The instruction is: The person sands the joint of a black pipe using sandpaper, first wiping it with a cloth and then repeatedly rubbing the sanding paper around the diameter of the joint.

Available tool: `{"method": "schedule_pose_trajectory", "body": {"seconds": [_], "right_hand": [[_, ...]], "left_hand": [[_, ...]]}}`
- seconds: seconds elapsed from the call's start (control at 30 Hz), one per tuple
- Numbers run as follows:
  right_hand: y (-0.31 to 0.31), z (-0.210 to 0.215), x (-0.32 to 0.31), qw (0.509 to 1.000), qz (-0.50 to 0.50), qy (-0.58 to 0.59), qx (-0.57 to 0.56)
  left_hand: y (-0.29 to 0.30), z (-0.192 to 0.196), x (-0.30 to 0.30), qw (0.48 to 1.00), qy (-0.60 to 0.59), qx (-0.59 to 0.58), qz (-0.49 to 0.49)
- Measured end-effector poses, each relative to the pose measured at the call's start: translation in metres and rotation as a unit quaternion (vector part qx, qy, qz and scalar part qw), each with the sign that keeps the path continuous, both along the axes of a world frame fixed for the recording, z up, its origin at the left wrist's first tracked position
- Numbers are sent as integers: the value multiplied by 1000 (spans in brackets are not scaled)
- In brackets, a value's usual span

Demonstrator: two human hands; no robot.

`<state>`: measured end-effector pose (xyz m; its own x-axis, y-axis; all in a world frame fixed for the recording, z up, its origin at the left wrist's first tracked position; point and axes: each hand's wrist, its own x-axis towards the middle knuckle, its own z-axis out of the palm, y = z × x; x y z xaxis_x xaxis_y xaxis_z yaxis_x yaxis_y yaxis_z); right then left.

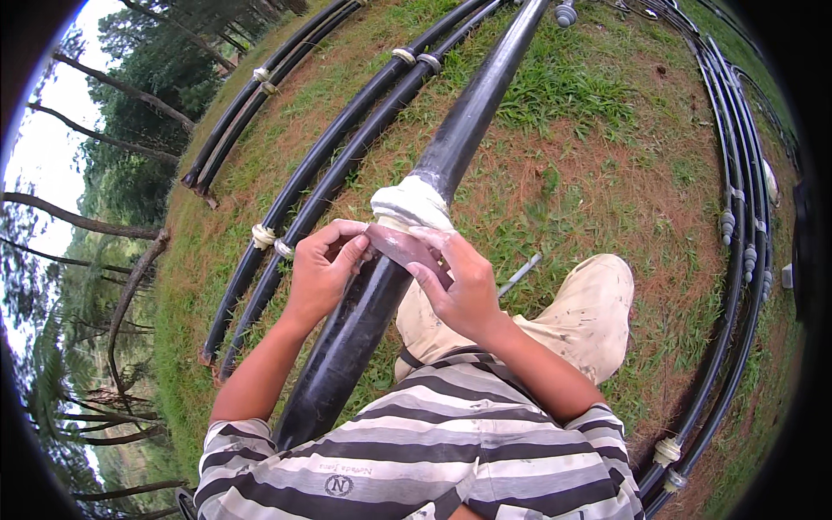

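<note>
A thick black pole (347, 347) slants up from beside my body toward the top of the view. Around it sits a whitish moulded collar (414, 204), uneven and chalky on its surface. Stretched between my hands is a strip of reddish-brown sandpaper (400, 249), bent over the pole against the collar's near edge. My left hand (325, 269) pinches the strip's left end between thumb and fingers. At its right end, my right hand (458, 282) grips with the thumb below, the fingers reaching up to the collar. White dust marks the fingertips.
More black poles with pale collars (263, 236) lie on the grass to the left. Along the right, several long poles (737, 234) with grey end fittings rest side by side. A thin grey rod (520, 273) lies by my bent knee (598, 312). Trees (130, 165) stand at far left.
</note>
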<state>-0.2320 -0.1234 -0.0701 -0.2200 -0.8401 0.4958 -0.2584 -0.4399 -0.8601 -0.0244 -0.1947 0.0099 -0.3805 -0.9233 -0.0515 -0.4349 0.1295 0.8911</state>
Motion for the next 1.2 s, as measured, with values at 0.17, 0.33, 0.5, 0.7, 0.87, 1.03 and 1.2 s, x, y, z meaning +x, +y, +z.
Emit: {"method": "schedule_pose_trajectory", "body": {"seconds": [0.17, 0.33, 0.5, 0.7, 0.87, 1.03, 1.2], "right_hand": [[15, -20, 6, 994, -63, 72, -47], [11, -4, 15, 973, -110, 170, -107], [6, -2, 33, 959, -115, 218, -140], [15, 3, 47, 966, -64, 217, -127], [25, -15, 35, 982, -60, 150, -93], [15, 1, 12, 965, -147, 216, 4], [16, -11, -6, 964, -156, 212, 45]], "left_hand": [[-4, -3, 10, 999, 28, -9, -36], [-9, -8, 23, 976, 60, -173, -119], [-10, -2, 38, 920, 37, -364, -136], [-3, -3, 37, 898, -79, -396, -173], [-4, -13, 39, 947, -30, -289, -139], [-3, -6, 31, 971, -38, -206, -111], [-6, 2, 27, 971, -69, -194, -120]]}}
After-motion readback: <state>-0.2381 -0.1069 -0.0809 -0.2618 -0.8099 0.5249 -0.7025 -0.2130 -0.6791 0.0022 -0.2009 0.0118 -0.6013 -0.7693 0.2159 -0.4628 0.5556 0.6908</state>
